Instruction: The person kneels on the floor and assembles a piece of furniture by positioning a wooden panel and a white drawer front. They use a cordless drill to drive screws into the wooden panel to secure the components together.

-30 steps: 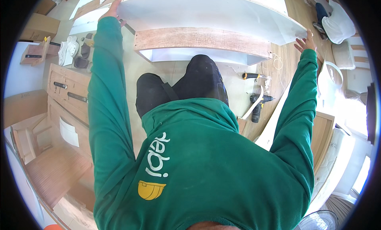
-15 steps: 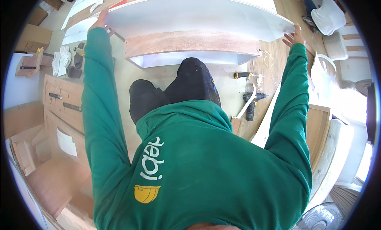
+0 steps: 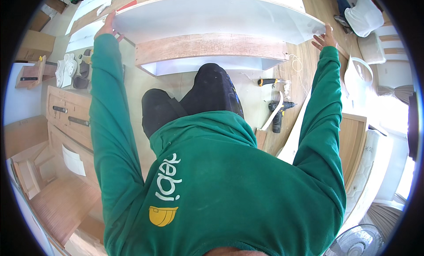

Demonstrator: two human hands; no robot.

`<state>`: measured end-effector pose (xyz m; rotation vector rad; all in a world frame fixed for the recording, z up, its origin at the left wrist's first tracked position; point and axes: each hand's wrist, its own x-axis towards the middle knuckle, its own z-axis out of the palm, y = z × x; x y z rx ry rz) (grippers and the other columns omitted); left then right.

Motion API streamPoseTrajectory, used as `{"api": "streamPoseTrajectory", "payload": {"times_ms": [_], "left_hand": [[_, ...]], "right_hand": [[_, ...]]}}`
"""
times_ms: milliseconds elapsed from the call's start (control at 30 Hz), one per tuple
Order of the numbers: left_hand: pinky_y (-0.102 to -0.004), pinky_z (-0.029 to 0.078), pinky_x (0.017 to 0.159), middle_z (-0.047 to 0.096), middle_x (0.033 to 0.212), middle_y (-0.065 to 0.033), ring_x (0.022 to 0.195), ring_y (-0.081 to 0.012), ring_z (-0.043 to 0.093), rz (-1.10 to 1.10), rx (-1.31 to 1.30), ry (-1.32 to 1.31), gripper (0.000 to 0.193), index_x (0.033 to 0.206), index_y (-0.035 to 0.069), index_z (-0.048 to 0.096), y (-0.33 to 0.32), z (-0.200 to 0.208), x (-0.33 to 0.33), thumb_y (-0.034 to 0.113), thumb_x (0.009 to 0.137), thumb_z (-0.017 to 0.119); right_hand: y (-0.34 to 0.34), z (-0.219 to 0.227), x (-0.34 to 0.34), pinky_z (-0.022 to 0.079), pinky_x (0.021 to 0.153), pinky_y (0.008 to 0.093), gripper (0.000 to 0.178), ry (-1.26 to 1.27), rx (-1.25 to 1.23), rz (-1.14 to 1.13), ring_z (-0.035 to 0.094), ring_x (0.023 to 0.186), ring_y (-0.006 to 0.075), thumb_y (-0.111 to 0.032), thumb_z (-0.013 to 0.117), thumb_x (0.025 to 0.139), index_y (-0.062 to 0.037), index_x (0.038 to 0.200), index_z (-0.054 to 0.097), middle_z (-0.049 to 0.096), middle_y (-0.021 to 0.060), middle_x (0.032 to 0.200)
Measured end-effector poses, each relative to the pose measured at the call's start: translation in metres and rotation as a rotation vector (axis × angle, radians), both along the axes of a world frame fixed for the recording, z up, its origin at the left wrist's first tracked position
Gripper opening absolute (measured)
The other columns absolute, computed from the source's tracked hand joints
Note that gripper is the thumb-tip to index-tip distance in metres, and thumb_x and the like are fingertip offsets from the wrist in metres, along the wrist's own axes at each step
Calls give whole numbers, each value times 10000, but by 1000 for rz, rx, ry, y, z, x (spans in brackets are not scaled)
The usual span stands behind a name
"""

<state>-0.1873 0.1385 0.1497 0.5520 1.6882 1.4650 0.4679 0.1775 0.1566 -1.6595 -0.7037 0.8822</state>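
Note:
A large white board point(image 3: 212, 15) with a wood-grain edge strip point(image 3: 207, 46) is held up in front of me, both arms stretched wide. My left hand point(image 3: 107, 28) grips its left end. At the right end my right hand point(image 3: 324, 37) presses against the edge with the fingers spread along it. My green sleeves run up to both hands. My dark-trousered knees point(image 3: 194, 97) show below the board.
A cordless drill point(image 3: 279, 114) and a screwdriver with an orange handle point(image 3: 269, 82) lie on the floor to the right. Wooden drawer fronts point(image 3: 66, 114) and shoes point(image 3: 70, 70) lie at left. A wooden panel point(image 3: 351, 145) and a fan point(image 3: 362, 245) stand at right.
The board has risen and come closer to me, with both hands moving outward and up along its ends.

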Motion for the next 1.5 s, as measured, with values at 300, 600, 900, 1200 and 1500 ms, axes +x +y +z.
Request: {"api": "streamPoseTrajectory", "payload": {"times_ms": [300,600,900,1200,1500], "left_hand": [[-432,429,924,369,1345,-108,1215,-268,383,-54,-25,-4,771,1287,108,446,6,-10,-9,510,690,721],[-382,541,760,547,1147,-139,1084,-262,485,55,9,48,723,1147,-40,548,3,-8,-2,473,675,740],[-400,534,768,560,1123,-152,1065,-256,505,61,21,37,691,1126,-45,562,1,-6,1,452,680,743],[-379,548,729,582,1063,-145,1003,-245,543,128,23,93,669,1070,-54,594,0,-6,5,480,689,730],[-418,484,852,415,1320,-132,1195,-296,411,54,-11,86,785,1268,61,495,-7,-4,9,573,704,685]], "right_hand": [[1,-2,1,515,797,498,768,1,-5,8,538,1065,361,-542,630,754,-60,1309,409,407,163,1270],[-3,0,-3,513,792,494,796,6,7,17,537,1063,360,-542,631,749,-42,1318,387,390,170,1283],[-2,-3,1,510,792,495,779,3,7,20,536,1060,360,-547,618,757,-50,1315,397,387,172,1289],[0,-7,4,495,809,495,804,5,12,11,500,1103,361,-564,625,744,-62,1327,393,388,170,1296],[-1,-12,8,471,834,508,813,13,17,4,465,1135,353,-594,624,728,-96,1331,401,392,153,1292]]}}
